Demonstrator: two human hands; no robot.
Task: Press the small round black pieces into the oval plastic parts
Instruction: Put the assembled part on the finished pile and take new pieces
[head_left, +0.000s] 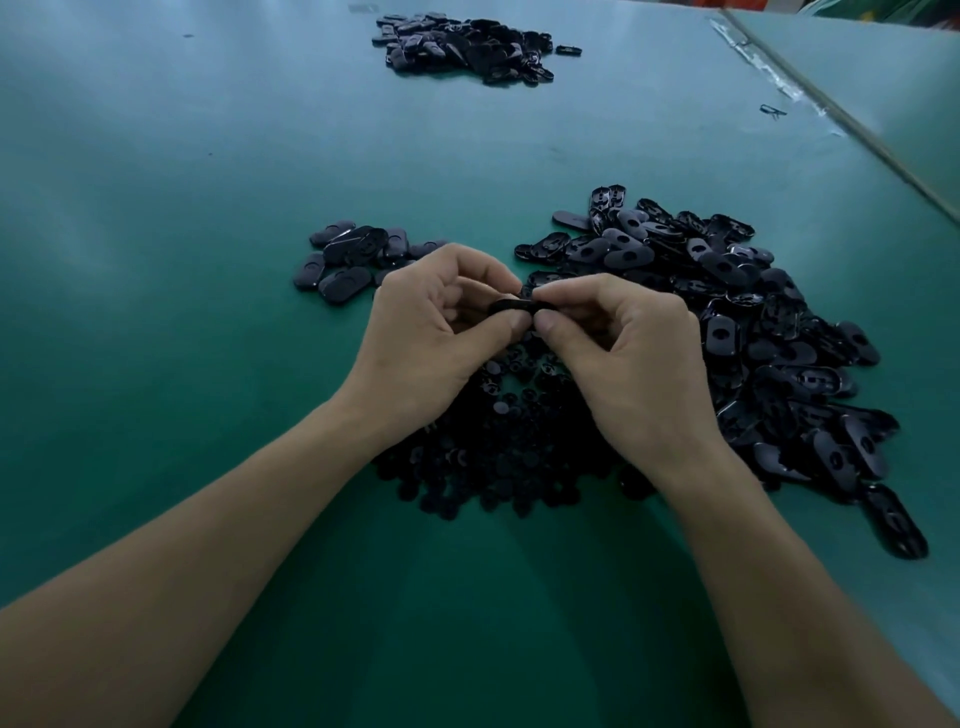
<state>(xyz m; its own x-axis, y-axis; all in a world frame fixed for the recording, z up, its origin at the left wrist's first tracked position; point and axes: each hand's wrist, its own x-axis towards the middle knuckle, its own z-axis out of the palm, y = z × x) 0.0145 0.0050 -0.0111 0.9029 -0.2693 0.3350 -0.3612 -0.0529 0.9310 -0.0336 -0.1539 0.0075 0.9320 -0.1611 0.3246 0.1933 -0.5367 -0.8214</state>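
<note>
**Head view.** A single oval (511, 306) is held above the worktop (208, 208), between the two hands. The left hand (436, 317) is closed on its left end, with the thumb below and the fingers curled above. The right hand (618, 338) pinches its right end between thumb and forefinger. Both grips are thus closed on the same part. Whether a round piece is already seated in it cannot be told, since the fingertips hide its middle.

Directly beneath the hands the rounds (498, 447) are spread in a low heap. The ovals (753, 322) are piled to the right, and the two heaps touch. A small group (353, 260) of ovals lies just beyond the left hand and is probably finished work. A far heap (467, 47) lies well apart, at the back of the worktop.

**Hazards, as judged.**
- If the thumbs press off-centre, the round may be tilted in its hole and left half-seated.
- If the pinch is loosened during the press, the oval or its round may be dropped into the black heap below, where it would be hard to find against like-coloured parts.
- A part set down carelessly may be mixed into the unfinished ovals, since the heaps adjoin.
</note>
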